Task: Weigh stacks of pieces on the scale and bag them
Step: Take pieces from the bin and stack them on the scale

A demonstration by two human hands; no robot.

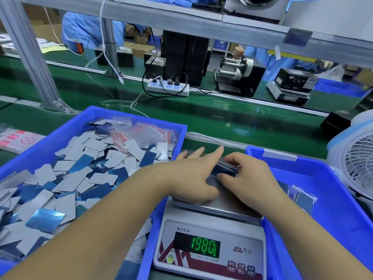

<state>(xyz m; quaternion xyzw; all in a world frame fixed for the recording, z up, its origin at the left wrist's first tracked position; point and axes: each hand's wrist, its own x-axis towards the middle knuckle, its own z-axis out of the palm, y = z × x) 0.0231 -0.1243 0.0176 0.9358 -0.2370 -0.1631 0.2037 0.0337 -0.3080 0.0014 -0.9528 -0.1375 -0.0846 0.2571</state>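
1. Scale (210, 245): digital, steel pan on top, green display reading 1980; it sits between 2 blue trays on the green desk (201, 110).
2. Stack of pieces (226, 168): dark blue, lying on the scale's pan, pressed between both hands.
3. Left hand (191, 174): fingers straight and spread, its grip flat and open, resting on the pan with the forefinger laid along the stack's left side.
4. Right hand (248, 172): fingers curled over the stack's right side, thumb at the near end (a closed grip on the stack).
5. Left tray (96, 116): blue, heaped with loose grey and blue pieces (76, 178) and clear zip bags (145, 132) with red strips.
6. Right tray (333, 209): blue, holding a filled bag (302, 199).
7. Fan (357, 158): white, at the right edge.
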